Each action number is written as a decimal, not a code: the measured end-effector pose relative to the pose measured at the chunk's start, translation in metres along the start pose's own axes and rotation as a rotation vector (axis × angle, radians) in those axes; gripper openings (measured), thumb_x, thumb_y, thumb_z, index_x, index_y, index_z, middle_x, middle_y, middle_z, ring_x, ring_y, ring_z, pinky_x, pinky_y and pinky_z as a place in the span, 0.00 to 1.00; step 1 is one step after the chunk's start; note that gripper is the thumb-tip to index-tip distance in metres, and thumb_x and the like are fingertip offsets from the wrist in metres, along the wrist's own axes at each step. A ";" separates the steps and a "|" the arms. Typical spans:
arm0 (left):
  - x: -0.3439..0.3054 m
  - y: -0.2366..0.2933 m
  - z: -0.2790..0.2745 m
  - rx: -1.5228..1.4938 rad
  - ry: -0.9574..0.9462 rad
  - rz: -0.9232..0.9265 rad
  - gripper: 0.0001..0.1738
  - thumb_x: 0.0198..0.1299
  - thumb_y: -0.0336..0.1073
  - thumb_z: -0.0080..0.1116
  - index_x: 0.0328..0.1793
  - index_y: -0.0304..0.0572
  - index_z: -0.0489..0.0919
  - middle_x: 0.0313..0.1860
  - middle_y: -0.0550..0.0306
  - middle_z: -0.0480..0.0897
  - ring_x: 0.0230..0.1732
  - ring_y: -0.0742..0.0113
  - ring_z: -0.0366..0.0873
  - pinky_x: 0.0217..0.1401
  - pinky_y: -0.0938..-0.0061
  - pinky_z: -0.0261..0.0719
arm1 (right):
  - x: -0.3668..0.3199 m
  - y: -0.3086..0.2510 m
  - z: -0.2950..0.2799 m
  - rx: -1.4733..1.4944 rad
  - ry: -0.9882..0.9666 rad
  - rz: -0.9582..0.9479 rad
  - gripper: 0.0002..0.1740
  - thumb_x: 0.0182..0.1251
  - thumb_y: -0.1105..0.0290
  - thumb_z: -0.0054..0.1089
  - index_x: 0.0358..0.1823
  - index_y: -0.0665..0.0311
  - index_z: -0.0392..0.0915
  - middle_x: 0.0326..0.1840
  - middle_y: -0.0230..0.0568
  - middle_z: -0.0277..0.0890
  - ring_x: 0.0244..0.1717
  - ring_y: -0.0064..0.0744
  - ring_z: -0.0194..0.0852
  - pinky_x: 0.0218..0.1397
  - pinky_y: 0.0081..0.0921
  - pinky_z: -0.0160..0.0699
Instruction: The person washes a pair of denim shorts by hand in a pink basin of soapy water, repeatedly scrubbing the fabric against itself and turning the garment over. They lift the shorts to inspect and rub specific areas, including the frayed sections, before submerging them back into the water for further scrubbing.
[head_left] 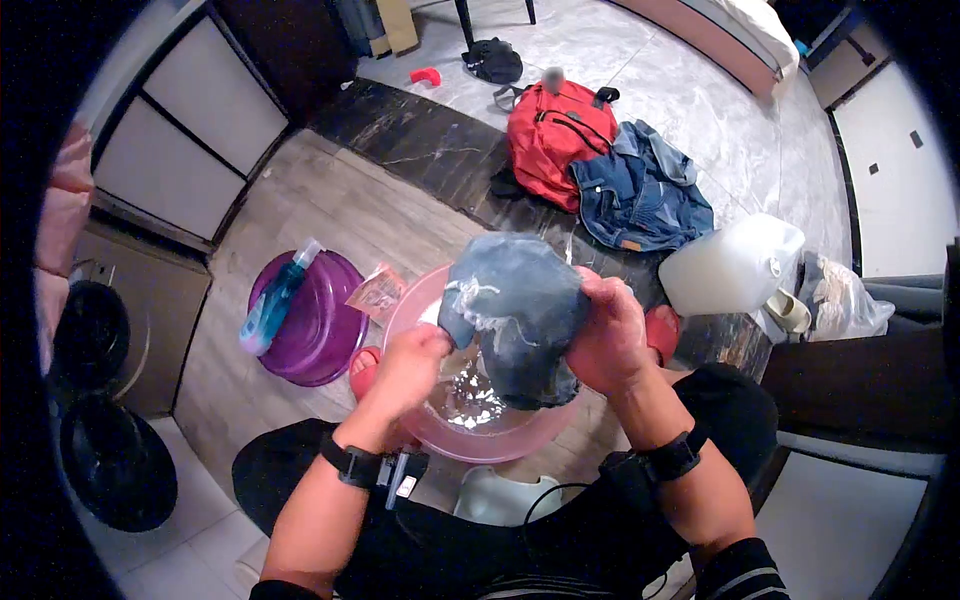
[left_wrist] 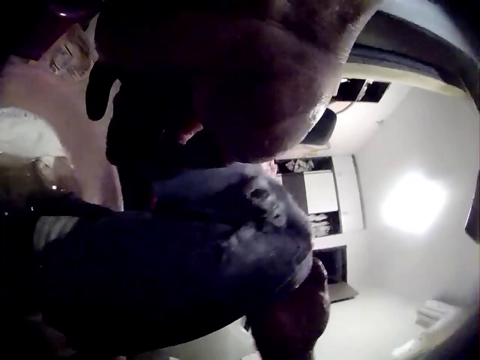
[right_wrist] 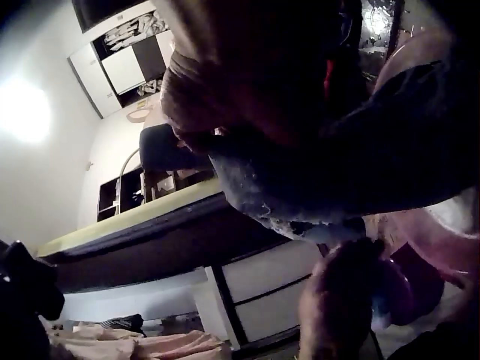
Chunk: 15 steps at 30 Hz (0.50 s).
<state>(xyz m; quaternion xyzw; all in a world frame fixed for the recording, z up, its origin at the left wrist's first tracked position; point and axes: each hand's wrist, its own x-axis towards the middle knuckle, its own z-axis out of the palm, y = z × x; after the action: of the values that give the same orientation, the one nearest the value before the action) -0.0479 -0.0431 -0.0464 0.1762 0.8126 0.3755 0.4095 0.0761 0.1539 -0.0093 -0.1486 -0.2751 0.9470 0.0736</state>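
Note:
Wet blue denim cloth (head_left: 530,300) with a frayed whitish patch is stretched between both hands above a pink basin (head_left: 490,440) of water. My left hand (head_left: 405,370) pinches its left edge, and my right hand (head_left: 612,335) grips the right side, fingers curled round it. In the left wrist view the left hand (left_wrist: 240,82) is dark and close above the denim (left_wrist: 187,255). The right wrist view shows the right hand (right_wrist: 240,82) on the denim (right_wrist: 300,180), with the left hand (right_wrist: 341,300) at its far edge.
Left of the basin stands a purple basin (head_left: 335,330) with a blue bottle (head_left: 275,300) across it, and a packet (head_left: 378,292) lies between the basins. Beyond are a red backpack (head_left: 560,135), a denim garment (head_left: 640,195) and a white jug (head_left: 730,265). A light stool (head_left: 505,497) is near my legs.

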 end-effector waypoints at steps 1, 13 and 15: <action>-0.001 0.001 0.003 0.090 -0.088 -0.046 0.17 0.61 0.39 0.47 0.44 0.32 0.80 0.45 0.48 0.81 0.48 0.61 0.77 0.52 0.69 0.72 | 0.001 -0.001 -0.002 0.025 -0.002 -0.009 0.28 0.58 0.58 0.45 0.58 0.67 0.68 0.50 0.43 0.76 0.50 0.41 0.73 0.59 0.40 0.69; 0.013 0.008 0.013 -0.682 -0.240 0.185 0.23 0.65 0.42 0.53 0.62 0.37 0.70 0.51 0.60 0.77 0.54 0.72 0.72 0.60 0.73 0.67 | -0.004 0.002 0.011 0.069 0.066 -0.020 0.24 0.62 0.60 0.42 0.56 0.66 0.70 0.54 0.44 0.75 0.54 0.42 0.73 0.62 0.41 0.67; 0.013 0.008 0.015 -0.726 -0.248 0.158 0.23 0.66 0.42 0.52 0.61 0.37 0.70 0.50 0.61 0.78 0.53 0.72 0.72 0.59 0.74 0.67 | -0.005 0.003 0.008 0.053 0.097 -0.021 0.23 0.62 0.60 0.42 0.55 0.66 0.71 0.53 0.45 0.75 0.53 0.42 0.73 0.62 0.41 0.68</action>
<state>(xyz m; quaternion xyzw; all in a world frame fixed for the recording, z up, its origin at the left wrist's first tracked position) -0.0439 -0.0232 -0.0529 0.1262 0.5552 0.6447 0.5101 0.0777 0.1464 -0.0029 -0.1894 -0.2476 0.9448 0.1009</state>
